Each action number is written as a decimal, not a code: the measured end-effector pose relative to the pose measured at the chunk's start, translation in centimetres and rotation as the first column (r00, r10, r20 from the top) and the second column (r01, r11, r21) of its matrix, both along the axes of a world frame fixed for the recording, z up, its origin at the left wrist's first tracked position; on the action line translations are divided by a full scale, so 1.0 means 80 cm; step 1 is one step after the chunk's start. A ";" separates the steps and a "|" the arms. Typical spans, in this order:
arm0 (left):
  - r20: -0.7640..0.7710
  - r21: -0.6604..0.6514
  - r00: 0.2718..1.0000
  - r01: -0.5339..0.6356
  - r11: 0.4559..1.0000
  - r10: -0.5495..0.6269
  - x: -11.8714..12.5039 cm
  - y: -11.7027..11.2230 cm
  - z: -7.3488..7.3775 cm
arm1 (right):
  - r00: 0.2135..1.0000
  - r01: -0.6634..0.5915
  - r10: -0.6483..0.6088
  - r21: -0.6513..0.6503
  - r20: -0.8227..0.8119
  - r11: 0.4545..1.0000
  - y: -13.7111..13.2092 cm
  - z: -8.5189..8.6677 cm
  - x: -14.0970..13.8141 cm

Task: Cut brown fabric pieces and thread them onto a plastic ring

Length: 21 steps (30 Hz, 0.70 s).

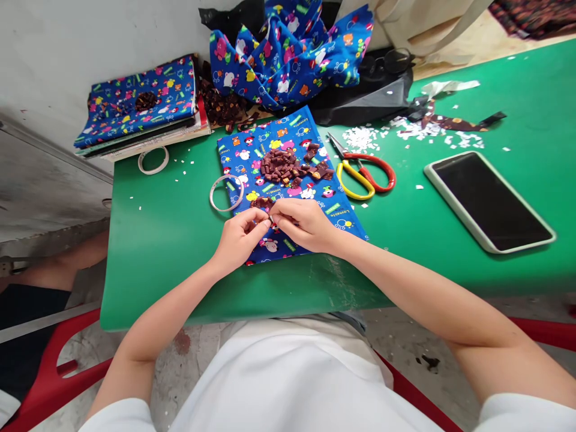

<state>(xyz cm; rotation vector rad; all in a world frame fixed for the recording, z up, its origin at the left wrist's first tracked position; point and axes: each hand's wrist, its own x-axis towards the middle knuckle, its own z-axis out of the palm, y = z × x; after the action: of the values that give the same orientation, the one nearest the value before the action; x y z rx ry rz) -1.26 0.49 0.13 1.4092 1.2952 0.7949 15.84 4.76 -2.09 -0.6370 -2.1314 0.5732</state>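
Green surface (171, 240). Blue cartoon-print cloth (310, 210) carrying dark brown-maroon pieces (283, 165). Scissors (364, 174) with one red handle, one yellow. Phone (488, 201) black screen, pale case. White scraps (360, 138). Red chair (63, 360). White tape ring (153, 160).

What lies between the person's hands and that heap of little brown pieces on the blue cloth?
Nothing visible. Only bare blue cloth separates the left hand and right hand from the brown pieces; the tape ring and scissors lie off to the sides.

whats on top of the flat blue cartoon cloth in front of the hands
On the blue cloth lie a heap of small brown pieces and part of a tape ring. The left hand and right hand cover its near part, so what they pinch stays hidden.
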 end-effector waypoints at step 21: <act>-0.148 0.097 0.988 0.050 0.994 -0.035 0.000 0.001 0.001 | 0.995 -0.058 0.066 -0.101 0.073 0.993 0.004 -0.003 0.004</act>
<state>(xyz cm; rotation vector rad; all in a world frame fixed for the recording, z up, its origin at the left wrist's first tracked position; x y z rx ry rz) -1.28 0.60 0.22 1.5961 1.3469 0.7480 16.18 5.09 -2.37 -0.6589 -2.2115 0.7025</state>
